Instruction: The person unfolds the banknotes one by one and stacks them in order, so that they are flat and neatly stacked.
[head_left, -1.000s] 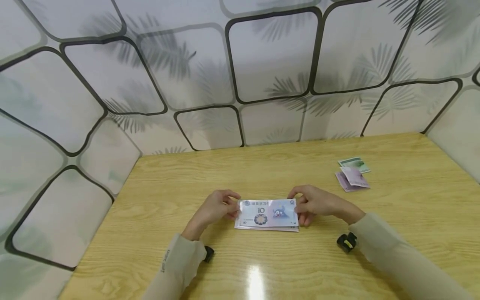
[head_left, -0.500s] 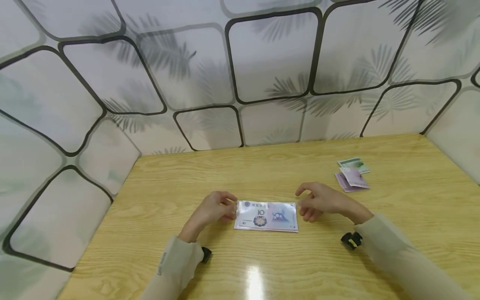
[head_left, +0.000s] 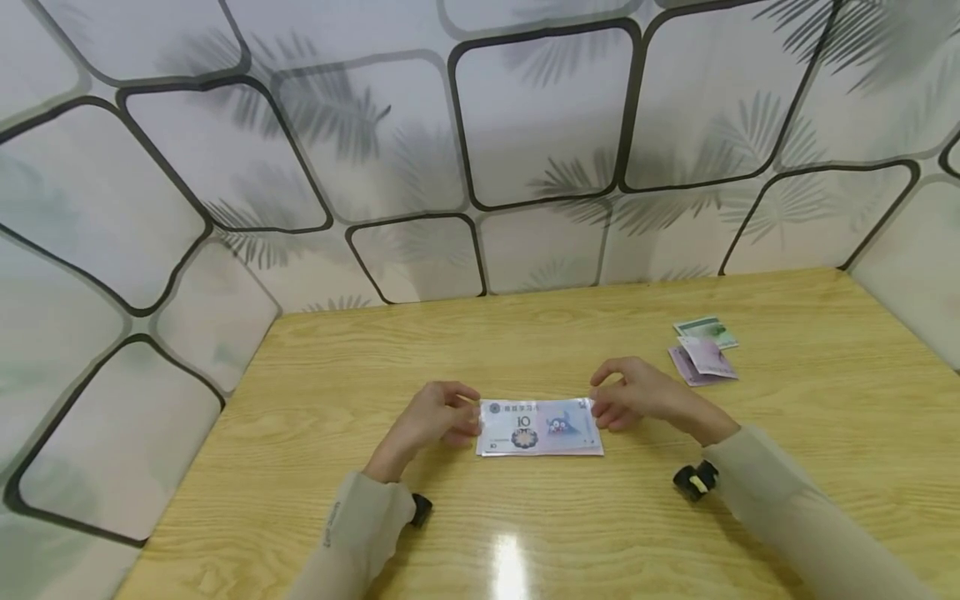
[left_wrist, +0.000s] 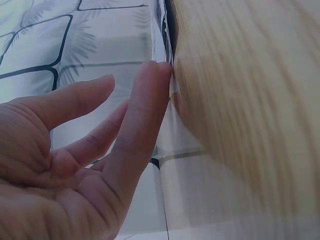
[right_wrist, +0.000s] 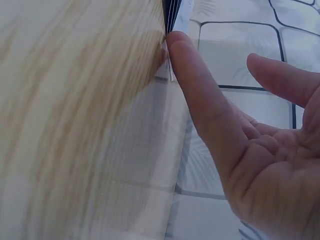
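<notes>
A small stack of banknotes [head_left: 538,427] lies flat on the wooden table, the top one pale blue and pink with a printed 10 and a blue cartoon figure. At its left short edge is my left hand [head_left: 442,417]; in the left wrist view its extended fingertips [left_wrist: 152,75] touch the ends of the notes, the thumb held apart. My right hand [head_left: 637,396] is at the opposite short edge. The right wrist view shows a straight finger [right_wrist: 200,90] with its tip against the thin layered edges, and the thumb away from them.
Behind the right hand lie a folded purple banknote [head_left: 705,358] and a green banknote [head_left: 708,329], partly overlapping. A patterned wall covering [head_left: 547,117] borders the wooden table [head_left: 337,350] at the back and sides.
The notes lay uneven a second ago, with a lower one showing along the front; now their edges nearly line up. My right hand drew back from the stack, then returned to its edge.
</notes>
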